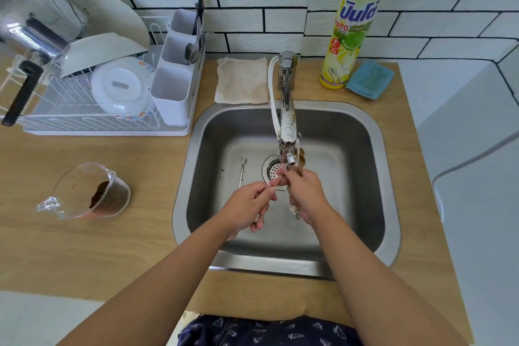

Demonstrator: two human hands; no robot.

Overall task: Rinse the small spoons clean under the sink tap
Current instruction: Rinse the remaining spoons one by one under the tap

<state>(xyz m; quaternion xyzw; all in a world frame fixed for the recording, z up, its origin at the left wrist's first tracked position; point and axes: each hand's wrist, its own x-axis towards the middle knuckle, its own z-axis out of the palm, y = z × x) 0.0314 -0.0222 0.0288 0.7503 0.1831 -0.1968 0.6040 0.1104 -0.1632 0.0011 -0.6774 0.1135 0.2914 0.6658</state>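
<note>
Both hands meet over the steel sink (365,132), just under the chrome tap (287,121). My left hand (247,206) pinches the thin handle of a small spoon (274,183), whose bowl end reaches my right hand (304,194). My right hand's fingers rub that end below the tap's nozzle, and this hand also grips several other small spoons, with ends poking out above and below the fist. Another small metal spoon (242,170) lies on the sink floor left of the drain (271,170).
A dish rack (92,109) with bowls, a pot and a cutlery holder stands at the left. A measuring cup (90,191) with brown residue sits on the wooden counter. Behind the sink are a folded cloth (243,80), a dish soap bottle (351,25) and a blue sponge (370,80).
</note>
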